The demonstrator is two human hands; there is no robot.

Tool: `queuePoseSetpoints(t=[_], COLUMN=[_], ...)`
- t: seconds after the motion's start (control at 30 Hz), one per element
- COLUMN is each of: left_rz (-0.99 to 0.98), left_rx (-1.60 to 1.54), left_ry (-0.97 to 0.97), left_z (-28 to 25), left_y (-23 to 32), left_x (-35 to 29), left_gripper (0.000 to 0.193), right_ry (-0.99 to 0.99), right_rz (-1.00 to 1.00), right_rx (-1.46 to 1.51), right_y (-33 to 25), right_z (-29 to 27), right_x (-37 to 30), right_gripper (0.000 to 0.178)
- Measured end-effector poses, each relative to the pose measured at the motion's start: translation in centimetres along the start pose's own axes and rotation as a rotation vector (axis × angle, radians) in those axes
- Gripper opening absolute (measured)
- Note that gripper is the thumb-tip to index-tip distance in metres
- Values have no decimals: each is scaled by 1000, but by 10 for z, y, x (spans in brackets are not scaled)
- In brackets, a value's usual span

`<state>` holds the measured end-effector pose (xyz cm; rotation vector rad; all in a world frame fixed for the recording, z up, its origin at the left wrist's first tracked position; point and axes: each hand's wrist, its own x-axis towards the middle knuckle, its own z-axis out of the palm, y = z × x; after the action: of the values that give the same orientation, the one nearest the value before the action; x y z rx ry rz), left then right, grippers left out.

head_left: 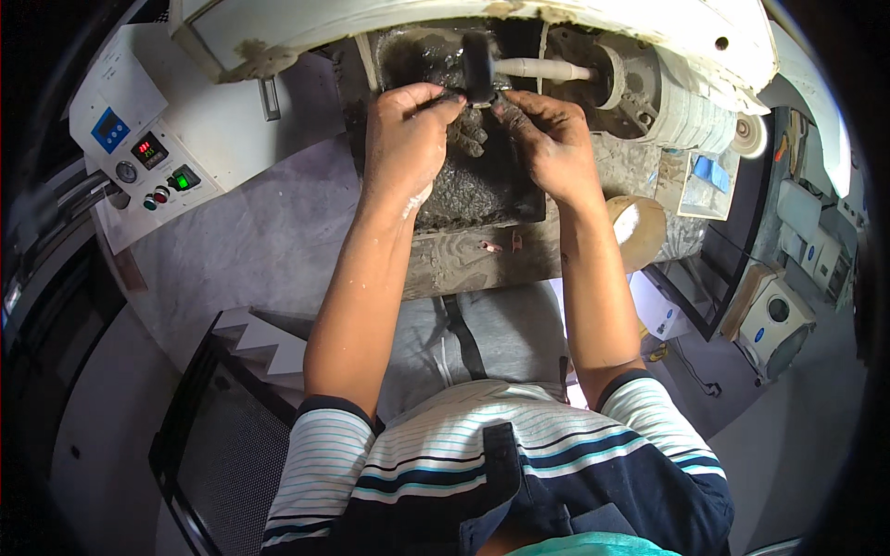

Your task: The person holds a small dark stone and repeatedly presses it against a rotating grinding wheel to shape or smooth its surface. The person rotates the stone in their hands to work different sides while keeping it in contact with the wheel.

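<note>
Both my hands are raised to a dark polishing wheel (477, 65) on a pale tapered spindle (542, 69). My left hand (405, 130) is closed in a pinch at the wheel's lower left. Close to its lower right, my right hand (554, 139) pinches too, its fingers smeared with dark wet grime. Between the fingertips is a small dark piece, mostly hidden, whose kind I cannot make out. Below the wheel lies a black tray (491, 199) coated in wet grey slurry, with a lumpy clump (468, 141) under my fingers.
A pale hood (519, 20) arches over the wheel. A grimy motor (686, 107) sits to the right, above a round tan container (640, 232) with white contents. Small pink pieces (517, 241) lie on the wooden edge (454, 264). A control panel (153, 167) stands at left.
</note>
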<state>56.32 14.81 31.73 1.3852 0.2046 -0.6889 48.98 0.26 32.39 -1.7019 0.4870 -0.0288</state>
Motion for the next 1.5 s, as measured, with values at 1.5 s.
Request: queuePoseSetpoints(t=[1.5], left_rz=[254], left_rx=[-115], left_ry=[114], left_z=[9], left_y=[-65], left_x=[-8], left_gripper=[10], right_ry=[90], right_rz=[-262], right_rx=[-411], right_y=[-10], right_z=[1], right_x=[-15], right_gripper=[32])
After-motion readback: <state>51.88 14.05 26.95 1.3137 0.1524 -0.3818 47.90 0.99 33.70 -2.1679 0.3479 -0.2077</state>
